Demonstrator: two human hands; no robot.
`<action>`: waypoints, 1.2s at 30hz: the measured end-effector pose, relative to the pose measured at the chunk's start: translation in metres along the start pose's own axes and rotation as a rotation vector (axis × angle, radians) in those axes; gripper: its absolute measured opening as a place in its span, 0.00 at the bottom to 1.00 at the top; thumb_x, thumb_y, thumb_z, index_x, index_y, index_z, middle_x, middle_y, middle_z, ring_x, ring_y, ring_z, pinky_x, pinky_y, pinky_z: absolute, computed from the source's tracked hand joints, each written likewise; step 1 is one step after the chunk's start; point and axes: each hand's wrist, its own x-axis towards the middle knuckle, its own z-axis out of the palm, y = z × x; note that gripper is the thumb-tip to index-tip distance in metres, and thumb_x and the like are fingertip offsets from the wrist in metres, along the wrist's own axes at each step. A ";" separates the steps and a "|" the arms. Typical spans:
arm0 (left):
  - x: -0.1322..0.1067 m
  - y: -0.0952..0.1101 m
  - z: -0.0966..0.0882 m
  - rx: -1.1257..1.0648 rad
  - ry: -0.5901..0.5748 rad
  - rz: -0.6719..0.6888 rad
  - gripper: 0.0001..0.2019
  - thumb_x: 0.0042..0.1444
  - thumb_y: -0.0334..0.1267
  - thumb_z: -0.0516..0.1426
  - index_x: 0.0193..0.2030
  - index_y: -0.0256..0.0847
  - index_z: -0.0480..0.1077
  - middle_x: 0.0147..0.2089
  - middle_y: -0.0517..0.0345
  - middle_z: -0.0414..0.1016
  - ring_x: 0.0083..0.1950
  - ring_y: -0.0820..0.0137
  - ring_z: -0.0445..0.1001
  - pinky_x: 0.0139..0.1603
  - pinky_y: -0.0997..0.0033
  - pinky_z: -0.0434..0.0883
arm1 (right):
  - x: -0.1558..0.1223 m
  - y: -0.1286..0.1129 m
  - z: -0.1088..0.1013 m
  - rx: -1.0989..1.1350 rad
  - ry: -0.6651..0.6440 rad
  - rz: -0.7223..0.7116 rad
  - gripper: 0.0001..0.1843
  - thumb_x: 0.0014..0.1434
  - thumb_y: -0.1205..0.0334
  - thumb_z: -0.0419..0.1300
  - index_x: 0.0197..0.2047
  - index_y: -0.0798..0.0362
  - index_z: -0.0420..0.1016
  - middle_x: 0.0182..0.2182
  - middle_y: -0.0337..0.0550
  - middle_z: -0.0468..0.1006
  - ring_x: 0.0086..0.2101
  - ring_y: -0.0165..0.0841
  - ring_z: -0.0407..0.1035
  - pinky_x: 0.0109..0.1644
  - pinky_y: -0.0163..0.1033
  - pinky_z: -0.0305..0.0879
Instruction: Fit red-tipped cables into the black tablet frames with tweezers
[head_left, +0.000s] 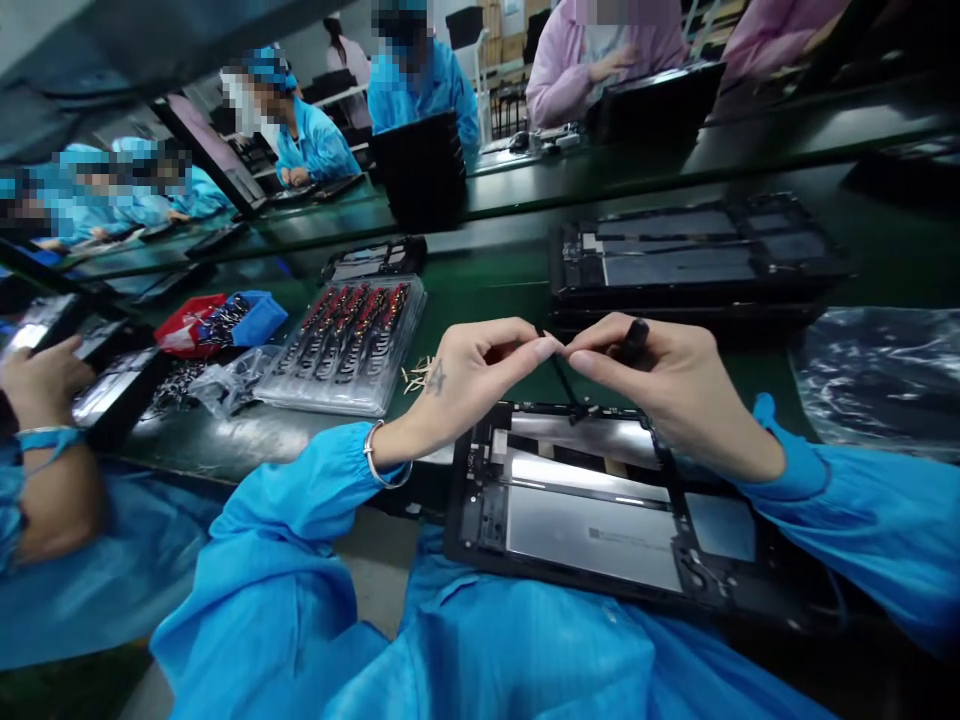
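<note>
My left hand (487,375) is closed in a pinch above the far edge of an opened tablet (592,545). Its fingertips are at the upper end of a thin black flex cable (561,376), which runs down to the tablet's edge. My right hand (667,385) pinches at the same spot, fingertips nearly touching the left ones. A black rod-shaped tool (636,338) is tucked in the right hand, with only its rounded end showing. Whatever tiny piece lies between the fingertips is too small to make out. Silver battery panels show inside the tablet.
Left of my hands stands a clear tray (337,350) of small parts, with pale slips (416,374) beside it. Further left are red (187,325) and blue (262,318) bins. Stacked tablets (697,255) and a plastic bag (885,370) lie right. A co-worker's hand (49,385) is at far left.
</note>
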 end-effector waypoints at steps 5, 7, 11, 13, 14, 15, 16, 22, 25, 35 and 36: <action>-0.002 0.002 0.004 -0.105 0.047 -0.055 0.18 0.64 0.55 0.64 0.35 0.40 0.81 0.27 0.61 0.69 0.29 0.76 0.59 0.28 0.73 0.56 | -0.004 0.000 0.004 0.022 -0.071 0.008 0.15 0.61 0.46 0.70 0.31 0.49 0.81 0.28 0.38 0.77 0.30 0.32 0.67 0.34 0.41 0.60; -0.006 0.000 0.006 -0.099 0.068 -0.049 0.18 0.65 0.54 0.63 0.36 0.40 0.82 0.30 0.59 0.74 0.28 0.76 0.61 0.28 0.73 0.57 | -0.007 0.001 0.007 0.012 -0.071 0.002 0.13 0.63 0.50 0.68 0.31 0.48 0.80 0.28 0.38 0.77 0.30 0.32 0.67 0.35 0.41 0.60; -0.019 -0.004 0.002 0.022 0.030 0.074 0.16 0.70 0.50 0.58 0.46 0.41 0.82 0.41 0.57 0.83 0.26 0.78 0.63 0.26 0.74 0.59 | -0.012 -0.001 0.003 -0.071 -0.034 -0.028 0.10 0.66 0.55 0.65 0.33 0.48 0.77 0.28 0.38 0.75 0.29 0.32 0.66 0.35 0.41 0.60; -0.025 -0.006 -0.004 0.171 -0.058 0.143 0.16 0.73 0.47 0.55 0.51 0.40 0.81 0.43 0.57 0.84 0.27 0.78 0.68 0.28 0.76 0.63 | -0.014 -0.004 -0.005 -0.144 -0.044 -0.050 0.10 0.67 0.55 0.64 0.33 0.49 0.76 0.29 0.38 0.75 0.30 0.32 0.66 0.35 0.41 0.61; -0.027 -0.008 -0.007 0.257 -0.100 0.169 0.16 0.74 0.45 0.54 0.52 0.40 0.81 0.43 0.57 0.85 0.29 0.78 0.72 0.30 0.77 0.65 | -0.015 -0.005 -0.010 -0.189 -0.072 -0.060 0.10 0.67 0.56 0.63 0.34 0.49 0.76 0.30 0.38 0.75 0.30 0.32 0.67 0.36 0.41 0.61; -0.029 -0.011 -0.010 0.340 -0.131 0.191 0.16 0.74 0.44 0.54 0.53 0.39 0.80 0.43 0.57 0.85 0.31 0.77 0.75 0.31 0.77 0.66 | -0.017 -0.006 -0.016 -0.236 -0.114 -0.070 0.10 0.67 0.56 0.63 0.34 0.49 0.75 0.30 0.38 0.76 0.30 0.32 0.67 0.36 0.41 0.61; -0.031 -0.014 -0.013 0.417 -0.151 0.209 0.15 0.74 0.43 0.54 0.54 0.39 0.80 0.44 0.57 0.85 0.33 0.76 0.78 0.33 0.78 0.68 | -0.018 -0.006 -0.022 -0.280 -0.163 -0.072 0.09 0.68 0.57 0.63 0.35 0.48 0.75 0.31 0.39 0.76 0.31 0.33 0.68 0.36 0.41 0.61; -0.031 -0.035 -0.017 0.602 -0.232 0.243 0.15 0.75 0.41 0.53 0.58 0.39 0.77 0.51 0.56 0.85 0.47 0.69 0.84 0.43 0.74 0.74 | -0.035 0.010 -0.055 -0.431 -0.385 0.131 0.13 0.68 0.48 0.62 0.38 0.46 0.77 0.35 0.42 0.78 0.32 0.36 0.70 0.32 0.41 0.60; -0.026 -0.041 -0.011 0.561 -0.279 0.300 0.14 0.75 0.40 0.52 0.56 0.38 0.77 0.48 0.55 0.84 0.47 0.68 0.82 0.45 0.71 0.74 | -0.043 0.020 -0.067 -0.484 -0.441 0.246 0.18 0.68 0.41 0.60 0.41 0.46 0.78 0.37 0.44 0.78 0.34 0.38 0.71 0.31 0.41 0.60; -0.013 -0.057 0.017 0.326 -0.613 0.408 0.15 0.76 0.40 0.49 0.63 0.36 0.67 0.71 0.41 0.66 0.70 0.62 0.68 0.68 0.57 0.72 | -0.045 0.025 -0.079 -0.662 -0.495 0.464 0.24 0.66 0.39 0.56 0.45 0.51 0.79 0.37 0.46 0.77 0.32 0.38 0.70 0.34 0.42 0.59; -0.013 -0.058 0.018 0.325 -0.629 0.405 0.15 0.76 0.40 0.49 0.63 0.36 0.66 0.72 0.41 0.65 0.71 0.62 0.67 0.69 0.57 0.72 | -0.044 0.024 -0.078 -0.671 -0.496 0.471 0.24 0.65 0.39 0.56 0.44 0.52 0.79 0.37 0.46 0.77 0.32 0.38 0.70 0.35 0.42 0.59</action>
